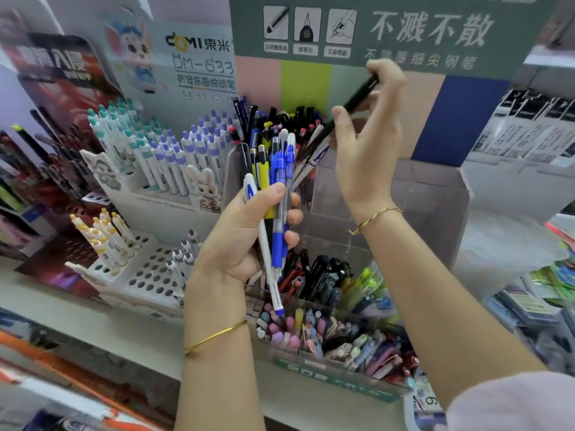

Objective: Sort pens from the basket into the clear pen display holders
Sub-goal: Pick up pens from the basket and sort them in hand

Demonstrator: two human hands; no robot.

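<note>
Black pen (351,107) pinched in right hand (367,144) above clear holder (435,213); left hand (245,241) clutching pen bundle (273,194); loosened grip risked spilling.

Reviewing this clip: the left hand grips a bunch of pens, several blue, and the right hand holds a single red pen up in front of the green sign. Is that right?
Not quite: the head view shows that the single pen in the right hand is black, not red. The rest stands: the left hand grips a bunch of pens, several blue, and the right hand is raised in front of the green sign.
</note>
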